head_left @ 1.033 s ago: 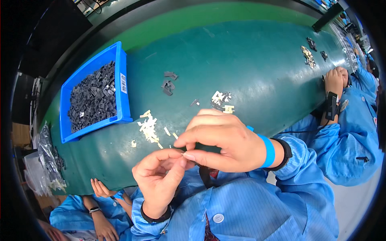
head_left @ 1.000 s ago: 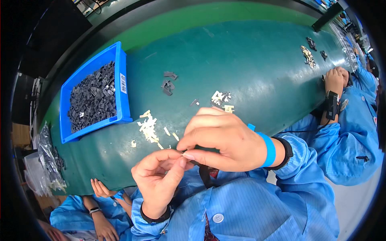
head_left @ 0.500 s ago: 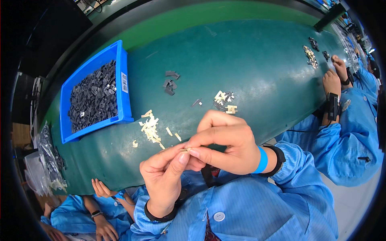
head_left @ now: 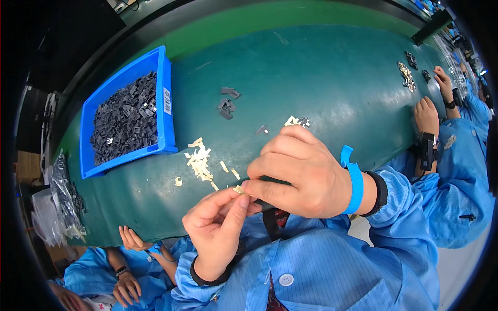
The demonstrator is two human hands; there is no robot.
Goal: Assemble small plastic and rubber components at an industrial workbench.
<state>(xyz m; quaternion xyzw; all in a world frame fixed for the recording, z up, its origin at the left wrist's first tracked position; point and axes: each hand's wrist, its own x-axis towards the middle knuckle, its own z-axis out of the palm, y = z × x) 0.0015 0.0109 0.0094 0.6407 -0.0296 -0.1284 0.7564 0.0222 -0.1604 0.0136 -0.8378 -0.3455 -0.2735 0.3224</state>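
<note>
Between the thumb and index finger of my left hand [head_left: 215,228] is a small cream-coloured plastic piece [head_left: 238,189]. My right hand [head_left: 308,173] pinches the same piece at its right end, its thumb and fingertips meeting my left fingertips. A loose pile of cream strips [head_left: 199,161] lies on the green mat [head_left: 332,67], just beyond my left hand. Past my right hand is a mixed pile of cream and dark pieces [head_left: 296,121], partly hidden by that hand.
A blue bin [head_left: 168,124] full of dark plastic parts [head_left: 124,119] stands at the left. Several dark pieces [head_left: 227,108] lie mid-table. Clear plastic bags [head_left: 65,202] hang by the left edge. Co-workers' hands show at right [head_left: 427,116] and lower left [head_left: 127,287].
My right hand has turned over more, its back now facing up, and covers more of the mixed pile. The cream piece shows more clearly at my fingertips. The view has shifted slightly.
</note>
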